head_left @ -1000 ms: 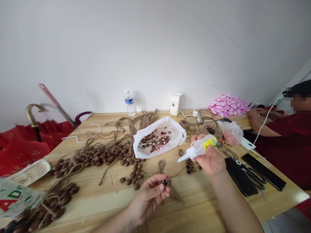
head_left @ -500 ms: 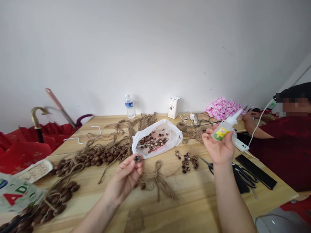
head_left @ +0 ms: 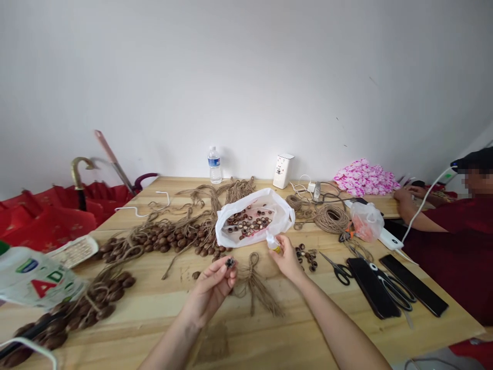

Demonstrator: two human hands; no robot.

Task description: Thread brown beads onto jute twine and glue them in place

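Observation:
Between thumb and fingers, my left hand [head_left: 213, 282] pinches a small dark nut shell [head_left: 230, 262], held up over the table. My right hand [head_left: 288, 258] is closed around a small glue bottle [head_left: 273, 242] with a yellow label, its nozzle tipped toward the left. Both hands are in front of a white plastic bag [head_left: 227, 234] lying open with many half shells inside. Below and between my hands lies a looped bundle of twine [head_left: 254, 280]. More half shells [head_left: 308, 257] sit on the table just right of my right hand.
Strung brown nuts [head_left: 165, 239] and twine spread across the left. A white AD bottle [head_left: 38, 277] stands at the left edge. Scissors [head_left: 339, 271], a black phone [head_left: 372, 288] and a twine coil [head_left: 331, 218] lie right. A co-worker [head_left: 462, 221] sits at far right.
My right hand has brought the glue bottle down and left, from the right side to near my left hand, and tipped it over. My left hand still holds the shell.

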